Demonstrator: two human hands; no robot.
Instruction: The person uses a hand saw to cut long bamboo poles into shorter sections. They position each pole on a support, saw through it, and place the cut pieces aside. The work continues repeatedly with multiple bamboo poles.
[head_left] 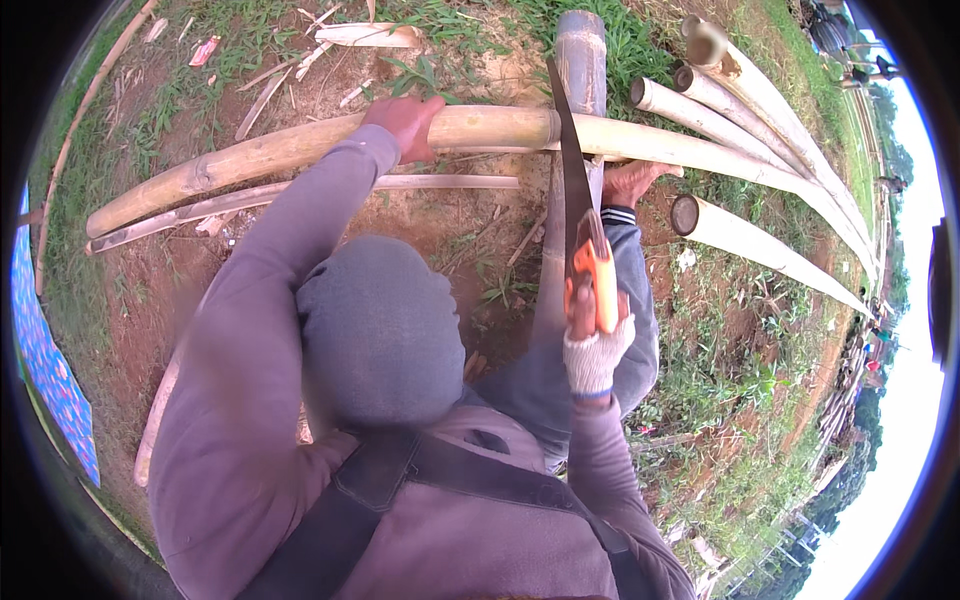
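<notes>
A long, pale bamboo pole lies crosswise in front of me, resting over a thicker grey pole. My bare left hand is closed round it, left of the crossing. In a white knitted glove, my right hand grips the orange handle of a hand saw. The saw's dark blade stands across the bamboo beside a node, close to the grey pole; how deep any cut goes I cannot tell. My bare foot is just below the bamboo, right of the blade. My bent knee rises in the middle.
Several cut bamboo poles lie on the right, their hollow ends toward me. A split bamboo length runs along the near side of the pole. Dry husks are scattered over soil and grass. A blue patterned sheet is at far left.
</notes>
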